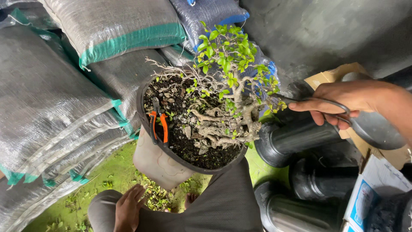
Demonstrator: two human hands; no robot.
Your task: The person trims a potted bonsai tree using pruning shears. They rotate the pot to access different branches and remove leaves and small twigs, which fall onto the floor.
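Head view: right hand (343, 101), right of frame, closed around scissors (317, 105) at bonsai (223, 81) foliage, centre, black pot (148, 124). Left hand (128, 206), lower left, resting on knee, holding nothing. Snip single twigs, blade tips visible.

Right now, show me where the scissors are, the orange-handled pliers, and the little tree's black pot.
scissors (319, 103), head view, on the dark handle loop gripped by the right hand (343, 101).
orange-handled pliers (158, 127), head view, on the handles lying on the soil.
black pot (141, 112), head view, on its left rim.
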